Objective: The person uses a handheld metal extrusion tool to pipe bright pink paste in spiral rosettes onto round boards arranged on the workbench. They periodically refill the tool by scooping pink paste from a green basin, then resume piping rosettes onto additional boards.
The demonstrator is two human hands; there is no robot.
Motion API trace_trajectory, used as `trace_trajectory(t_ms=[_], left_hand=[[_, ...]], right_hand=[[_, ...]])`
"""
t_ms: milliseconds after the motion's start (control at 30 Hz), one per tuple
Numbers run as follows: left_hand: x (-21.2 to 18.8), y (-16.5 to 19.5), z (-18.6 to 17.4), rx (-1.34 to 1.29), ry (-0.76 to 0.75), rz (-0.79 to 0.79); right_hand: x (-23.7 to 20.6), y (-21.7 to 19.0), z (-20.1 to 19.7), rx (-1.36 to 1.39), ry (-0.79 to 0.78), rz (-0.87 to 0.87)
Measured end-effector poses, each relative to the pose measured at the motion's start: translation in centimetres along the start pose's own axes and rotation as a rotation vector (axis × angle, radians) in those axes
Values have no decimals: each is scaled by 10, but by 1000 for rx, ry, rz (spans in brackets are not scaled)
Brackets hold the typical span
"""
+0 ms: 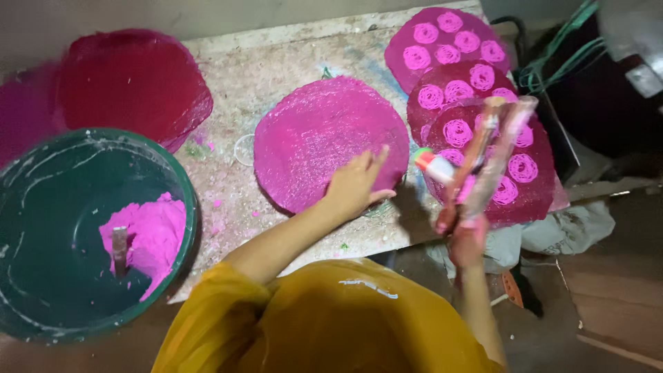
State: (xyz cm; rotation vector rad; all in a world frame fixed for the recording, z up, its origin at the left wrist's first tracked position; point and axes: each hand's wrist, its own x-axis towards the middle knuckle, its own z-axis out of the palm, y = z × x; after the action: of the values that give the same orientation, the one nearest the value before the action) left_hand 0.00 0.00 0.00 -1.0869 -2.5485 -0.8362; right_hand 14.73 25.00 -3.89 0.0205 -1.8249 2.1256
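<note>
Left hand [356,185] lay flat, fingers spread, on near edge of blank pink disc [328,141] at centre of worktable [238,83]. Right hand [467,238] clamped on clear piping bag [487,155] — raised above table's near-right edge, over stack of discs with piped pink spirals [469,90]. Hands well apart. Green basin [41,200] of pink paste [148,235] sat left — dark red discs [135,83] behind it.

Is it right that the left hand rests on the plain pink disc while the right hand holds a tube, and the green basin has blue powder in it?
Not quite. The head view shows pink powder, not blue, in the green basin. The rest holds: the left hand rests on the plain pink disc, and the right hand holds a tube.
</note>
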Motion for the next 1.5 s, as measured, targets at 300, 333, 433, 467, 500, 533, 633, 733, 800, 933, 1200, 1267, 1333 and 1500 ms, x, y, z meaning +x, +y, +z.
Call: trace_trajectory(t_ms=[300,333,433,467,500,533,633,733,800,933,1200,1267,1333,1500], left_hand=[[-84,34,-177,-111,-102,104],[-101,42,-191,-153,-135,69],[-133,36,-233,-248,-217,-34],[-145,33,-243,-259,-229,-63],[-158,25,-254,-274,-238,-94],[-169,20,-262,-280,-250,-123],[-212,9,-278,-351,-285,-222],[-263,-11,-279,-452,-315,-341],[-302,-32,-280,-524,-310,-465],[-371,-107,-295,-686,-135,-877],[-397,-152,-285,-1743,-161,-186],[-377,-140,-258,-1964,-146,-572],[-372,-139,-246,-1737,149,-475],[-388,-164,-249,-1172,636,-975]], right_hand=[[22,-91,155,-814,-746,-600],[29,-107,176,-806,-828,-700],[55,-145,235,-753,-1051,-973],[63,-151,253,-718,-1114,-1040],[64,-155,270,-682,-1179,-1108],[59,-157,283,-611,-1270,-975],[33,-158,312,-383,-1521,-505],[14,-145,331,-212,-1671,-83],[3,-137,341,-190,-1659,-30],[13,-137,337,-267,-1621,-164],[88,-130,417,-976,-1182,-1634],[96,-121,445,-1036,-1122,-1791],[93,-104,466,-951,-921,-1710],[63,-32,501,-899,-1036,-967]])
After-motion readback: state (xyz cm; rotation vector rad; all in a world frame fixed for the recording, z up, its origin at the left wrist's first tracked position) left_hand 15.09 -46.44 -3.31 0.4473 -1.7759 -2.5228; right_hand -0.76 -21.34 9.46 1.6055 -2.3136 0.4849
